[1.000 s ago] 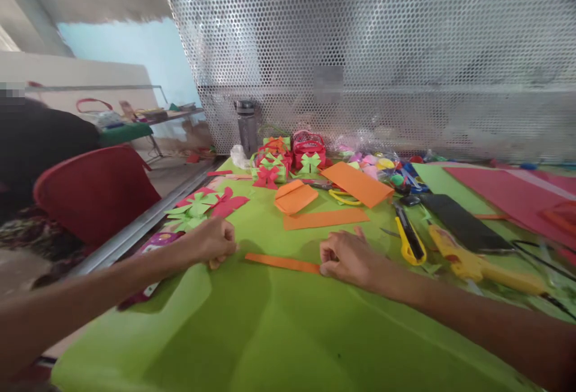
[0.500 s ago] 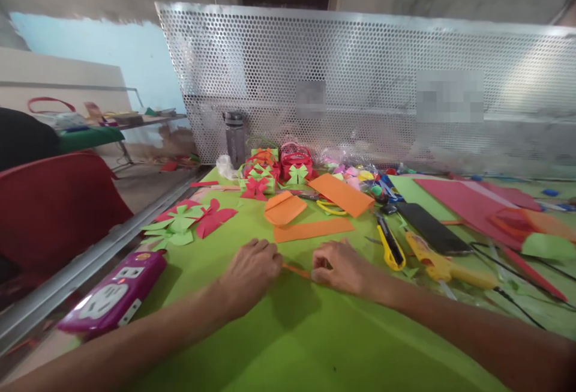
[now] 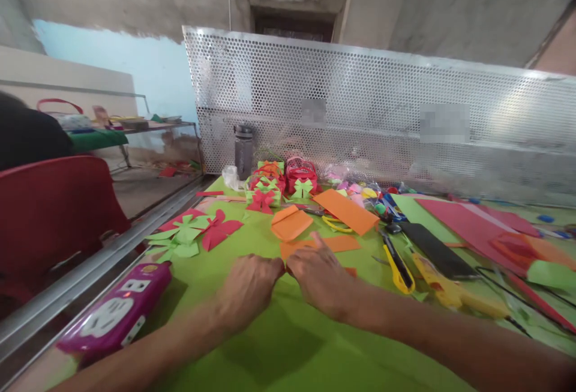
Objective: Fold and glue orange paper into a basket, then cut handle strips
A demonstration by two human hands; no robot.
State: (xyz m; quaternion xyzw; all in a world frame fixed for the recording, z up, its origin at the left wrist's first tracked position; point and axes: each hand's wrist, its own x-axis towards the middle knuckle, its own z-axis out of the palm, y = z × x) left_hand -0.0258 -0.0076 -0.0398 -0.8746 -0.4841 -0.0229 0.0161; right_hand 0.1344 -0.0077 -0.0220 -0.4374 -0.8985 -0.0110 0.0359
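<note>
Over the green tabletop [image 3: 279, 350], my left hand [image 3: 252, 284] and my right hand [image 3: 317, 275] meet fingertip to fingertip, both pinched closed. Between them is a narrow orange strip [image 3: 351, 272], mostly hidden; a short end of it shows beyond my right hand. Just behind my hands lies a flat orange band [image 3: 344, 243], partly covered by my right hand. A folded orange piece [image 3: 291, 224] and an orange rectangle [image 3: 346, 211] rest farther back.
On the left are a purple power strip [image 3: 119, 305], green bow cutouts [image 3: 182, 236] and a red one [image 3: 220, 231]. A yellow utility knife [image 3: 396, 266], a glue gun [image 3: 443, 287] and a black phone [image 3: 436, 251] lie right. Small decorated baskets [image 3: 301, 176] and a bottle [image 3: 243, 152] stand behind.
My right hand has moved left to meet my left hand, so the strip that stretched between them is now mostly hidden. The view has tilted upward, showing an exit sign.
</note>
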